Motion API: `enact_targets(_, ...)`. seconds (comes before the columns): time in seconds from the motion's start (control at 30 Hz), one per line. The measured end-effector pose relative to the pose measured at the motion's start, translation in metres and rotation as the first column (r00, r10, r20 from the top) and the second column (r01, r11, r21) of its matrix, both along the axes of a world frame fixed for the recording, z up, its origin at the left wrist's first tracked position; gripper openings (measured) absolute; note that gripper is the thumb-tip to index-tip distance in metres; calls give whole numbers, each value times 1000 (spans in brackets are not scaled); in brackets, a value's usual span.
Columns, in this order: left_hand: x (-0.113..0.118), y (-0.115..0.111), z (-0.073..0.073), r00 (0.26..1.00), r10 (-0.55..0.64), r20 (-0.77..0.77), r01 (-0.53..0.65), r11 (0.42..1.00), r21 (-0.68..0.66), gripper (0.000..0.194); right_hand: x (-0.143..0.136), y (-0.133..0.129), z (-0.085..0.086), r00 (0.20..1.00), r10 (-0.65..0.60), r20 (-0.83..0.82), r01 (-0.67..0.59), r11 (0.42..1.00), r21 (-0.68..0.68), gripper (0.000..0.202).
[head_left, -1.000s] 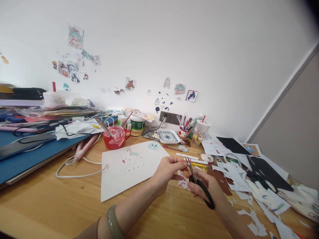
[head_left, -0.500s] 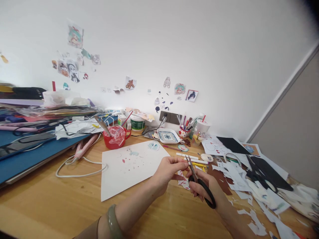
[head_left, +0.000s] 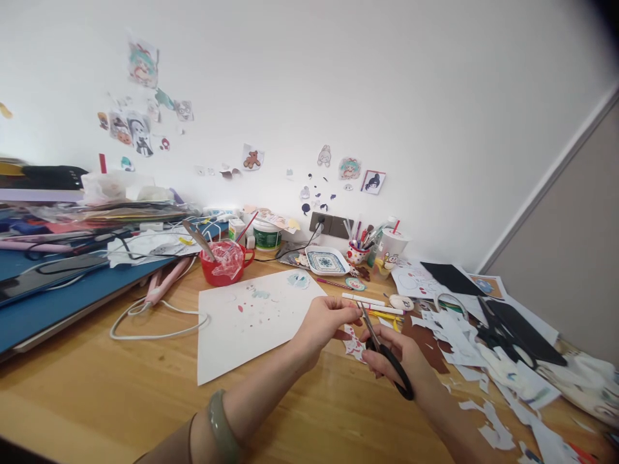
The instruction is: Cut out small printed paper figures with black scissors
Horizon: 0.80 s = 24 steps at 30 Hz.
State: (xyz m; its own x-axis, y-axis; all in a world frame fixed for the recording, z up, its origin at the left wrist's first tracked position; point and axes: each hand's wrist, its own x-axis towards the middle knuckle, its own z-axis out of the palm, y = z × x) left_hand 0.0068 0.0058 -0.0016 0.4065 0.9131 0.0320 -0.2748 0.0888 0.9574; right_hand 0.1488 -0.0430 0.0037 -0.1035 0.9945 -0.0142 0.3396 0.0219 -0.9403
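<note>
My right hand (head_left: 394,357) grips black-handled scissors (head_left: 387,361), with the blades pointing up and away toward my left fingertips. My left hand (head_left: 326,325) is pinched closed right beside the blade tips; whatever it holds is too small to make out. Under and between the hands lies a scrap of paper with red-pink drawings (head_left: 354,343). To the left, a white sheet (head_left: 227,354) carries small cut-out paper pieces (head_left: 261,294) in pale blue and red. A larger pale blue cut-out (head_left: 298,279) rests near its far corner.
White paper scraps (head_left: 464,341), brown paper (head_left: 428,345) and a second pair of scissors (head_left: 493,332) lie at the right. Markers (head_left: 372,307) sit beyond my hands. Farther back stand a red mug (head_left: 220,267), a square dish (head_left: 326,261), a pen cup (head_left: 356,253) and a drink cup (head_left: 391,245).
The scissor blades look closer together than before, and my right hand has shifted slightly up and left. My left hand keeps its pinch near the blade tips. The view has tilted a little.
</note>
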Motion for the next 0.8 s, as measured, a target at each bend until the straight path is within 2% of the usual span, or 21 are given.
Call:
enact_targets(0.43, 1, 1, -3, 999, -7, 33, 7, 1000, -6, 18, -2, -4, 4, 1000, -12, -27, 12, 1000, -5, 24)
enact_targets(0.8, 1, -2, -3, 999, -37, 37, 37, 999, -2, 19, -5, -5, 4, 1000, -12, -23, 12, 1000, 26, 19)
